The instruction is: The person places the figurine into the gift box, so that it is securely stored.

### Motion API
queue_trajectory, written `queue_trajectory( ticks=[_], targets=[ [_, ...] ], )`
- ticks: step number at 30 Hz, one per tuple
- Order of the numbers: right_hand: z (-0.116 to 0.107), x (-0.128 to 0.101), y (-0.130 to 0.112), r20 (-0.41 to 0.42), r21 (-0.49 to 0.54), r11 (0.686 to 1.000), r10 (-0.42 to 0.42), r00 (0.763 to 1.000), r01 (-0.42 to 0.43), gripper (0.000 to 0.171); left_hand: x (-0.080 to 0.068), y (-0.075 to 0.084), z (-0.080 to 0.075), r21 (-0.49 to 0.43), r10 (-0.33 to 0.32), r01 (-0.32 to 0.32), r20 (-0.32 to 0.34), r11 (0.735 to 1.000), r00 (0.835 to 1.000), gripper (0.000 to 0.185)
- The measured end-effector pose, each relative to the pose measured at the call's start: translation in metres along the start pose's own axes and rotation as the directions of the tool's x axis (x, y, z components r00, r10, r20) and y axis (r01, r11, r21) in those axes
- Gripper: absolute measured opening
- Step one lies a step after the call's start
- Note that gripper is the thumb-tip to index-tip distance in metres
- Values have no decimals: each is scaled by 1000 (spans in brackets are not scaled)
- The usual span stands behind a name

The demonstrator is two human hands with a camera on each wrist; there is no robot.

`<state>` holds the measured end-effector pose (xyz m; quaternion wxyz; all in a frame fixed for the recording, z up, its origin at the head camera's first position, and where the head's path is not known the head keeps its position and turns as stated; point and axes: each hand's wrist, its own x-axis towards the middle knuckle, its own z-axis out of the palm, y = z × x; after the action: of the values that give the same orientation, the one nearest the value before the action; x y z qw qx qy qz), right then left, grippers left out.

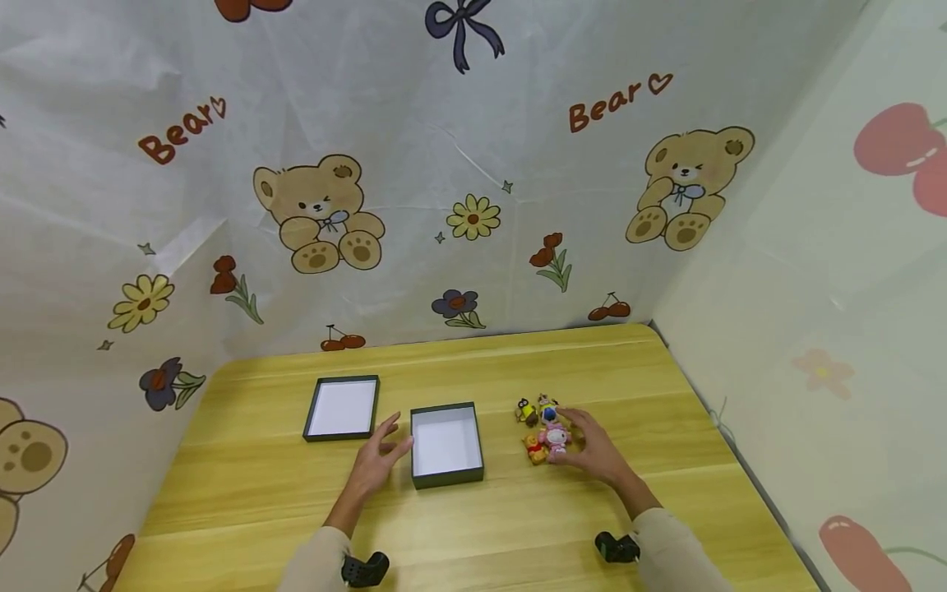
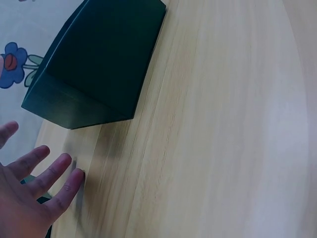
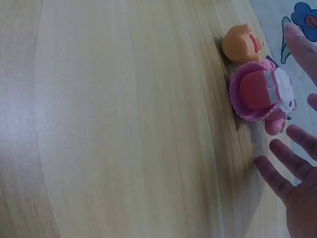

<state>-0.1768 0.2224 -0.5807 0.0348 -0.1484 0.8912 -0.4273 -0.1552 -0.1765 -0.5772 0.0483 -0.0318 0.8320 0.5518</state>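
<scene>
A dark green box [image 1: 446,446] with a white inside stands open on the wooden table [image 1: 473,534]; its outer wall [image 2: 94,64] fills the left wrist view. My left hand [image 1: 381,455] lies just left of it with straight, spread fingers [image 2: 47,181], holding nothing. Right of the box sits a cluster of small toy figures: a pink one [image 1: 556,438], an orange one [image 1: 534,449], a yellow one [image 1: 526,410]. My right hand [image 1: 592,448] hovers beside the pink figure [image 3: 260,94] and the orange figure [image 3: 241,44], fingers [image 3: 277,171] spread, not touching them.
The box's lid [image 1: 342,408] lies upside down at the table's left middle. Bear-print cloth walls [image 1: 473,164] close off the back and both sides. Bare tabletop runs along the front edge and the far right.
</scene>
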Motion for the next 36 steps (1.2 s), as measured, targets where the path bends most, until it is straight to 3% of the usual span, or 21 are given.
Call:
queue_trajectory(
  ticks=[11,21,36],
  targets=[
    [3,-1,3,-30,43,999,-17,999,19,67,0,2,11,-105,-38,40,21,994,999,61],
    [8,1,5,-42,33,999,-11,999,12,63,2,4,20,-144,-94,99,38,985,995,58],
    [3,6,1,24,110,984,140,990,-142,51,5,1,20,-195,-127,132,41,972,991,54]
  ],
)
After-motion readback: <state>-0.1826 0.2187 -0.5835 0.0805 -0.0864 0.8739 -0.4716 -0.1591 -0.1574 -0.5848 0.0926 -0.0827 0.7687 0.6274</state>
